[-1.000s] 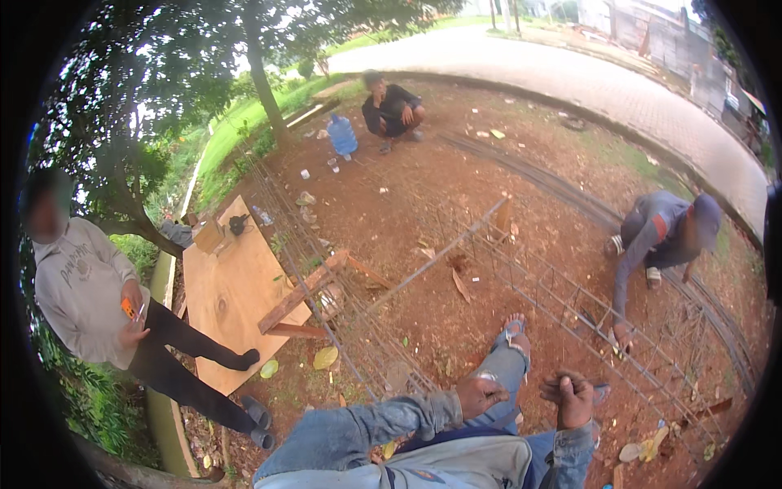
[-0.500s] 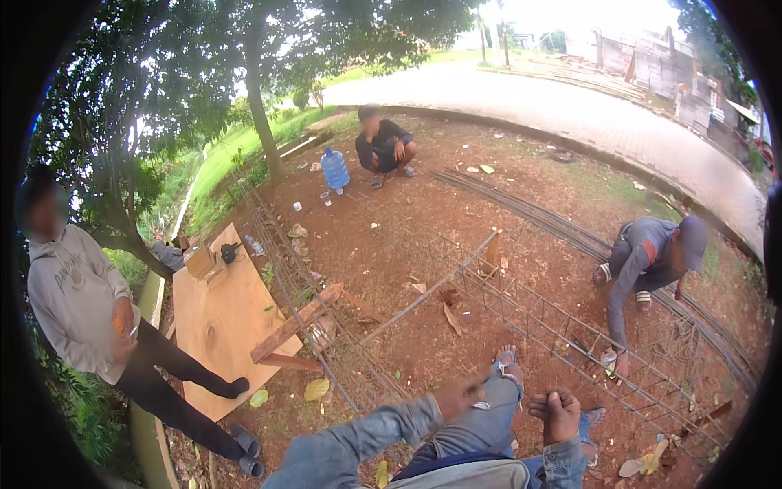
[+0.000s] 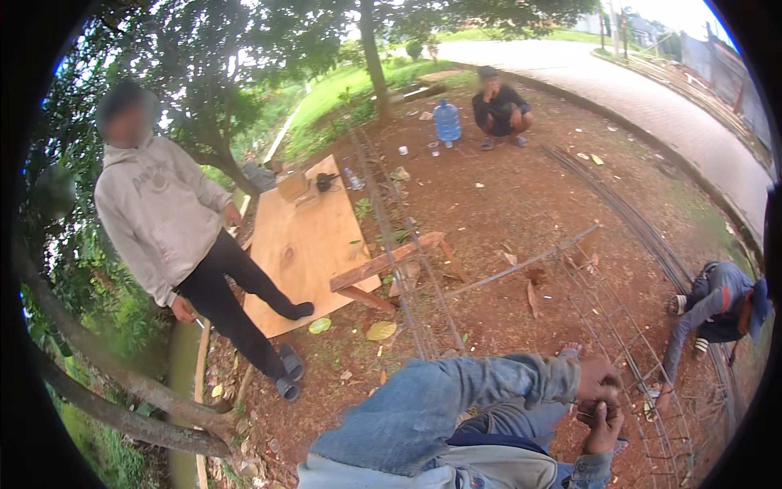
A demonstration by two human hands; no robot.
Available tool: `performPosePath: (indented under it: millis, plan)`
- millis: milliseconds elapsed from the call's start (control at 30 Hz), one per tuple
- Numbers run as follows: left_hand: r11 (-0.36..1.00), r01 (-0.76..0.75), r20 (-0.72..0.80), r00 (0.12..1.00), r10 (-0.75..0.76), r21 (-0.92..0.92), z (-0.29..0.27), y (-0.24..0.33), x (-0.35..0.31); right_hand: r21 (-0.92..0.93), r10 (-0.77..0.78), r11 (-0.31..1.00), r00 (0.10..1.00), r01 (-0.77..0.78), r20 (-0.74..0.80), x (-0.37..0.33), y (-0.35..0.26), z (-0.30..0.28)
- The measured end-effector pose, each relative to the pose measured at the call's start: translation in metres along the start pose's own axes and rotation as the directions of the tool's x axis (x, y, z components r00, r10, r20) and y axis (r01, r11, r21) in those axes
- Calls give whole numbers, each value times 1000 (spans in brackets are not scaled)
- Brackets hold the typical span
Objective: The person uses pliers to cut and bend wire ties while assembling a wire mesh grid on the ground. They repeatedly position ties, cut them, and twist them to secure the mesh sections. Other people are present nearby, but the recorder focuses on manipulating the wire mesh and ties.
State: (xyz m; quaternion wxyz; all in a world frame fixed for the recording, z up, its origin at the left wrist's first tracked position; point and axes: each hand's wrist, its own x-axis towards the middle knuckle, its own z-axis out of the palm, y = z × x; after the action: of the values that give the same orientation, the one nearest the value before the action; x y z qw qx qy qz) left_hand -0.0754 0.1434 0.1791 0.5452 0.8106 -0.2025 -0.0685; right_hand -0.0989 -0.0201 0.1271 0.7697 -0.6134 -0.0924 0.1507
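Observation:
My left hand (image 3: 599, 380) and my right hand (image 3: 602, 425) meet in front of my lap at the lower right, the left one just above the right. Both have curled, pinched fingers. Whatever lies between them is too small to make out. Beyond them, a steel rebar cage (image 3: 621, 346) of long bars and tied stirrups runs along the red soil, apart from my hands. A crouching person in a grey top (image 3: 717, 314) reaches a hand down to that cage at the far right.
A second rebar cage (image 3: 381, 200) lies across a wooden trestle (image 3: 391, 259). Left of it is a plywood sheet (image 3: 281, 281) with a standing person (image 3: 163, 212) beside it. A blue water jug (image 3: 446, 121) stands near a squatting person (image 3: 503, 110). Loose bars (image 3: 623, 208) lie along the right.
The view has swung left, so the scene sits farther right. My hands, apart before, have come together. The standing person's hand with a small white stick has dropped to hip height.

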Motion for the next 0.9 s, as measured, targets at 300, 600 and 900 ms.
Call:
performPosePath:
  millis: [300, 600, 900]
  plan:
    - [951, -146, -146, 971, 191, 273, 22, 55, 1, -363, -492, 789, 864, 495, 108, 15, 30, -32]
    - [994, -72, -376, 926, 38, -78, 34, 63, 17, -492, -461, 800, 877, 343, -137, -24, -31, -12]
    - [878, 132, -49, 984, -173, -460, 48, 54, 32, -536, -323, 818, 938, 208, -129, -55, -29, -55]
